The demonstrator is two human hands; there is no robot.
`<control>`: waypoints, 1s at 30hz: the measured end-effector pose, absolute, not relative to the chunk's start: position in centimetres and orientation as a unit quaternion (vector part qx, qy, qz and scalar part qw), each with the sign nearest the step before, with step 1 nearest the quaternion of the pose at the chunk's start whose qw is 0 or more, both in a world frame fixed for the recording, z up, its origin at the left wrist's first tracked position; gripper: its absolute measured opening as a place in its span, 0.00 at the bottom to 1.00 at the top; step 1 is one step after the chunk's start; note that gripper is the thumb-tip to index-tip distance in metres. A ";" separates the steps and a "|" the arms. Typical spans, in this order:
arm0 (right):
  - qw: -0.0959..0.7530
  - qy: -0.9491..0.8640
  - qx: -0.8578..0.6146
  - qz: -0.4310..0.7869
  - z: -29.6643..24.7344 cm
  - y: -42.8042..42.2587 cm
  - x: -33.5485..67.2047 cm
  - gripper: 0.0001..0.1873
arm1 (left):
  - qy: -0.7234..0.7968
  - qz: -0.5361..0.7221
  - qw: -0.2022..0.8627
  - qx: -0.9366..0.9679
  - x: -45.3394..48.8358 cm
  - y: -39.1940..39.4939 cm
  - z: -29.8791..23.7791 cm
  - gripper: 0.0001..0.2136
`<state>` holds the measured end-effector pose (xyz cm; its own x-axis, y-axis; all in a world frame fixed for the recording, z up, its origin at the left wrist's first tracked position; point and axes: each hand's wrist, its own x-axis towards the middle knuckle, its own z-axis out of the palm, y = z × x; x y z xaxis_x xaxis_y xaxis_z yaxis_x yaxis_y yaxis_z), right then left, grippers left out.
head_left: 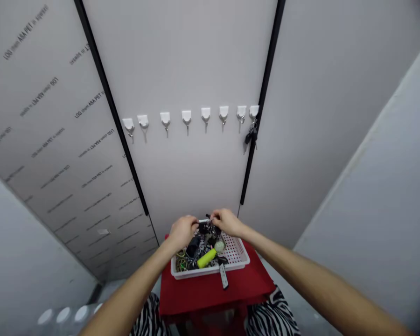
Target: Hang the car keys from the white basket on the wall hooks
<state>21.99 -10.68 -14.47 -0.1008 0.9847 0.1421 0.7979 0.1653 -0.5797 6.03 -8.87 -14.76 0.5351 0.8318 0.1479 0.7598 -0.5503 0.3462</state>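
Over the far side of a white plastic basket (210, 272), both my hands are closed at a black keychain (203, 227) with shiny metal parts. My left hand (183, 231) pinches its left side. The fingertips of my right hand (227, 221) are pressed together on its upper right, by what looks like a small metal ring. Beneath lie tangled keychains and keys, too small to tell apart. A yellow-green cylinder (206, 258), a pale round ball (219, 246) and a pale strip-shaped tag (223, 276) hanging over the near rim stand out.
The basket stands on a red stool (210, 296) between my knees in zebra-striped cloth. Several white hooks (206, 113) run in a row along the wall ahead. Black keychains with keys (252, 133) hang from the rightmost hook. Side walls slope close on both sides.
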 end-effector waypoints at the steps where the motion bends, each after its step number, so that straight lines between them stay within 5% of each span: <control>1: 0.240 -0.721 -0.627 0.171 -15.3 -10.8 22.0 0.12 | 0.463 0.136 0.115 0.868 6.1 -9.1 -15.4 0.11; 9: 0.251 -0.699 -0.634 0.215 -17.3 -11.3 23.3 0.09 | 0.472 0.091 0.123 0.869 6.6 -10.0 -16.3 0.11; 19: 0.539 -0.449 -0.709 -0.078 -0.2 -7.2 31.1 0.19 | 0.489 0.064 0.167 0.854 6.2 -10.6 -16.9 0.12; 30: 0.517 -0.386 -0.752 -0.137 3.6 -6.2 31.6 0.13 | 0.537 0.090 0.181 0.819 4.5 -10.1 -18.3 0.11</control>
